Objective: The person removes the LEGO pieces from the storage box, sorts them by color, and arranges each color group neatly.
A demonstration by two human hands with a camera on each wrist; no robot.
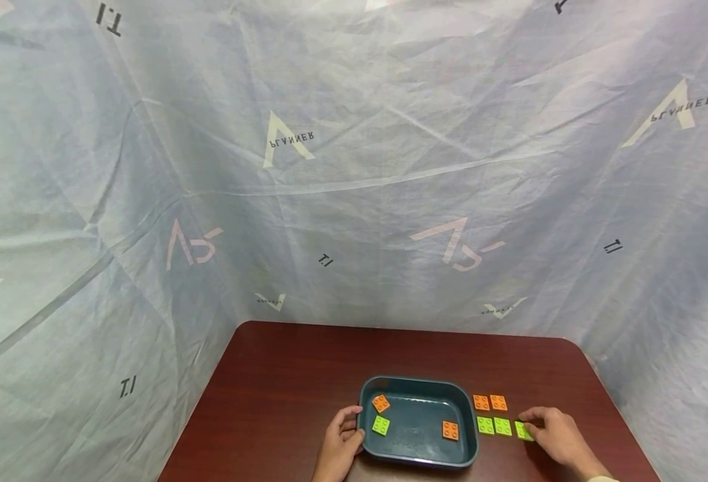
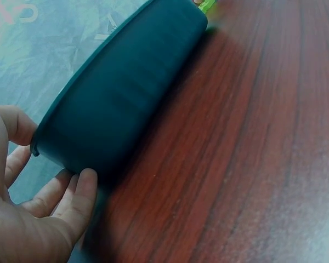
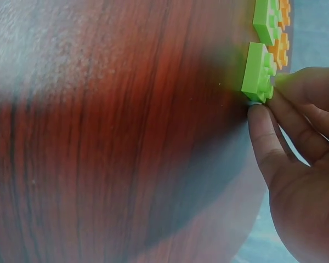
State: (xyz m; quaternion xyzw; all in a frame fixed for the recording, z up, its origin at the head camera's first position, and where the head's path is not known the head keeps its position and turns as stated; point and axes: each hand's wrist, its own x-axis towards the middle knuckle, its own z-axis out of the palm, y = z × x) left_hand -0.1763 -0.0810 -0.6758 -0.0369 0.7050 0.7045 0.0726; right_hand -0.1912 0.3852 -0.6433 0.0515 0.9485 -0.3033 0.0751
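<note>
A dark teal tray (image 1: 417, 458) rests on the table, with my left hand (image 1: 337, 444) holding its left end. In the left wrist view, fingers (image 2: 85, 189) of that hand lie against the tray's outer wall and rim. Right of the tray, my right hand (image 1: 555, 435) pinches a green toy brick (image 3: 253, 71), the rightmost in a row of green bricks. Thumb and fingertips are at that brick's end and side; the head view shows it partly covered by the hand. Two other green bricks (image 1: 494, 426) sit to its left, nearer the tray.
Inside the tray lie an orange brick (image 1: 381, 403) and a green brick (image 1: 381, 425) at the left, and another orange brick (image 1: 450, 430) at the right. Two orange bricks (image 1: 489, 402) sit behind the green row. Grey printed cloth (image 1: 354, 167) hangs around the reddish-brown table (image 1: 306, 348).
</note>
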